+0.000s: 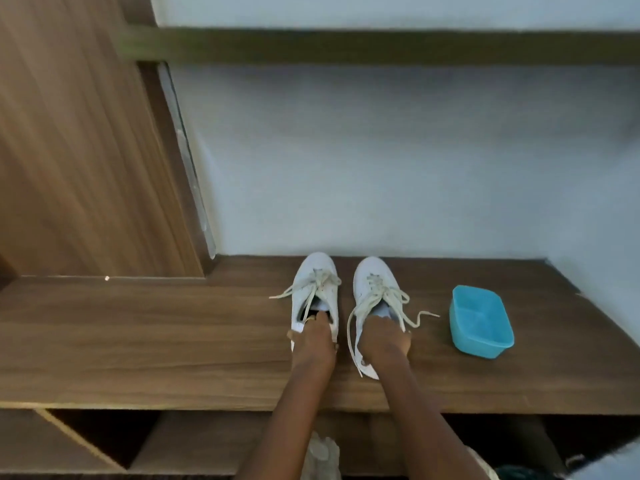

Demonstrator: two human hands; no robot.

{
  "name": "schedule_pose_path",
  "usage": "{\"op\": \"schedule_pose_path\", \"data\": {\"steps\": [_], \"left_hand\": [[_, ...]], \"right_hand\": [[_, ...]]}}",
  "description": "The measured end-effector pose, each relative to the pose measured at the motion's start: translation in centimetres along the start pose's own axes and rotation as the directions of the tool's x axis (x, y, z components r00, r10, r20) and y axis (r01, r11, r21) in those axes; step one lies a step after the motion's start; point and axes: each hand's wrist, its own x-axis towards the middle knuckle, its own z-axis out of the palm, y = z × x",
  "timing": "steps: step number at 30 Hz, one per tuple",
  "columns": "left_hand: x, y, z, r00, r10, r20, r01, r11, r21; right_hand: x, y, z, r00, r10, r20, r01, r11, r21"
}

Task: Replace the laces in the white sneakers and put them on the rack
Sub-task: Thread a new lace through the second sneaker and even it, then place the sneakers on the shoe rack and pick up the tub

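Observation:
Two white sneakers stand side by side on a wooden shelf, toes toward the wall. The left sneaker has loose cream laces trailing to its left. The right sneaker has loose laces spilling over its right side and down its left. My left hand grips the heel collar of the left sneaker, fingers inside the opening. The heel of the right sneaker is held the same way by my right hand, fingers tucked into the shoe.
A blue plastic tub sits on the shelf right of the sneakers. A wooden panel rises on the left, a pale wall behind, a dark upper shelf above. Open cubbies lie below the shelf edge.

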Motion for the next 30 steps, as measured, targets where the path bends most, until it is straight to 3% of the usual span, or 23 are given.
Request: {"op": "schedule_pose_path", "data": {"steps": [4,8,11,20,24,26,27,30], "left_hand": [[2.4,1.6,-0.2,0.991,-0.094,0.091,0.076,0.979,0.192],[3.8,2.3,-1.3,0.976,-0.162,0.148,0.097,0.924,0.369],[3.7,2.4,-1.6,0.966,-0.185,0.181,0.102,0.915,0.389],[1.7,2.3,-1.8,0.983,-0.098,0.158,0.067,0.98,0.19],[-0.2,2.4,-2.1,0.992,-0.039,0.123,0.04,0.999,-0.003],[-1.8,2.7,-2.7,0.994,-0.036,0.107,0.043,0.997,-0.069],[-2.7,3.3,-3.1,0.994,-0.018,0.112,0.025,0.997,-0.067],[-5.5,4.9,-4.2,0.992,0.048,0.114,-0.053,0.998,0.04]], "right_hand": [[2.3,-0.6,-0.5,0.99,0.07,0.124,-0.069,0.997,-0.018],[3.5,-1.2,-0.1,0.984,0.087,0.156,-0.09,0.996,0.009],[2.7,-1.7,-0.4,0.984,0.086,0.153,-0.097,0.993,0.064],[-0.1,-1.7,-2.5,0.989,0.049,0.139,-0.062,0.994,0.091],[-2.8,-1.2,-3.4,0.989,0.025,0.147,-0.039,0.995,0.091],[-4.6,-0.6,-4.6,0.997,0.026,0.079,-0.034,0.994,0.103],[-5.4,0.1,-5.1,0.999,0.053,-0.006,-0.053,0.993,0.103],[-8.0,1.6,-6.2,0.98,0.199,-0.027,-0.19,0.961,0.201]]}}
